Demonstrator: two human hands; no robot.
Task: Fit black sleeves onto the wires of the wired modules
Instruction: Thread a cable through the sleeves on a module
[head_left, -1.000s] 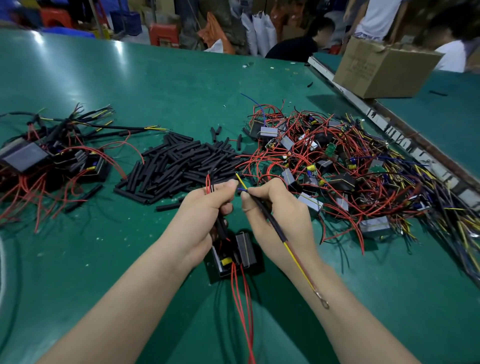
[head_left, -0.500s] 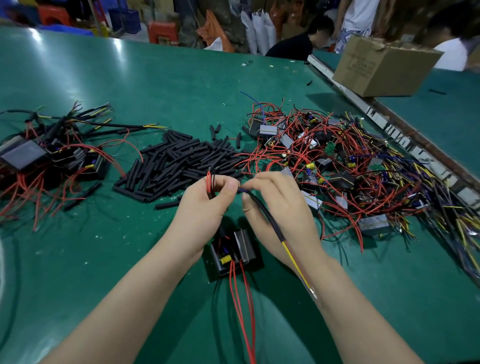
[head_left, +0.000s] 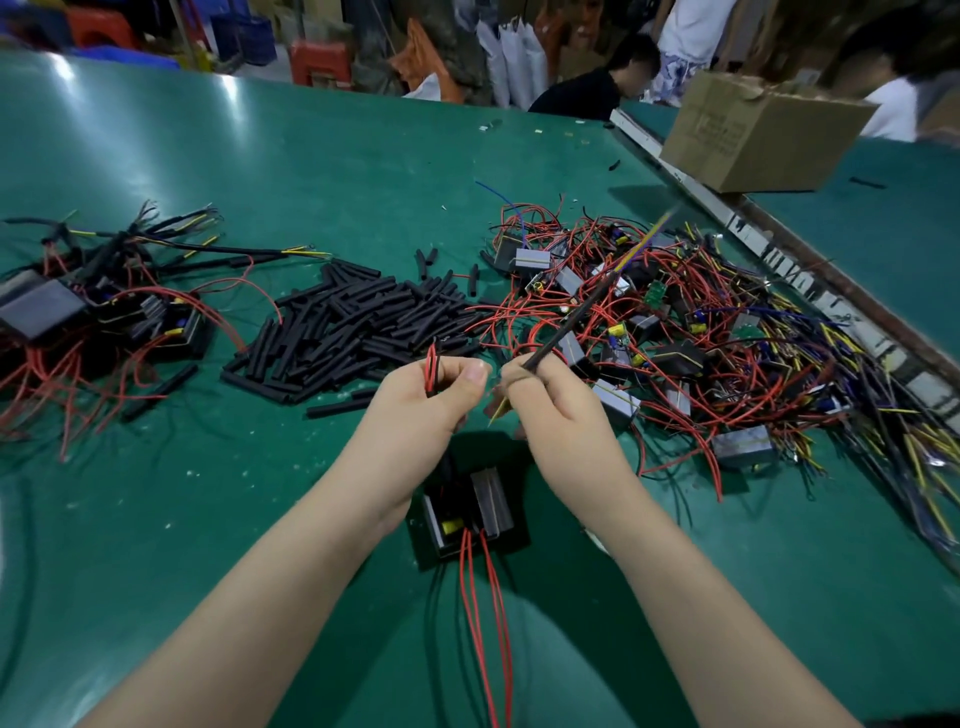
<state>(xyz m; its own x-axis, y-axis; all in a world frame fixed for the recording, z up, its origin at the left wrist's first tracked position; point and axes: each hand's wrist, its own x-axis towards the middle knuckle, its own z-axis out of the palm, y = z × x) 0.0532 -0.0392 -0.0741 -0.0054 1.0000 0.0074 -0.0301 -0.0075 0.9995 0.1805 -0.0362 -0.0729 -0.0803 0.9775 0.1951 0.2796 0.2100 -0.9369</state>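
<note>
A black wired module (head_left: 467, 512) lies on the green table (head_left: 332, 171) between my wrists, its red wires trailing toward me. My left hand (head_left: 415, 405) pinches a folded bunch of red and black wires (head_left: 431, 364) from that module. My right hand (head_left: 550, 405) grips a black sleeve (head_left: 576, 319) with a yellow wire through it; the sleeve points up and to the right, blurred, and a short yellow tip shows below my fingers. A heap of loose black sleeves (head_left: 353, 327) lies just beyond my hands.
A tangle of modules with bare red and yellow wires (head_left: 675, 332) fills the right side. Modules with sleeved wires (head_left: 88, 306) are piled at the left. A cardboard box (head_left: 758, 135) stands at the back right beyond a metal rail (head_left: 779, 249). People sit behind the table.
The sleeved yellow wire has swung from pointing down along my right forearm to pointing up and right. My hands have drawn slightly apart.
</note>
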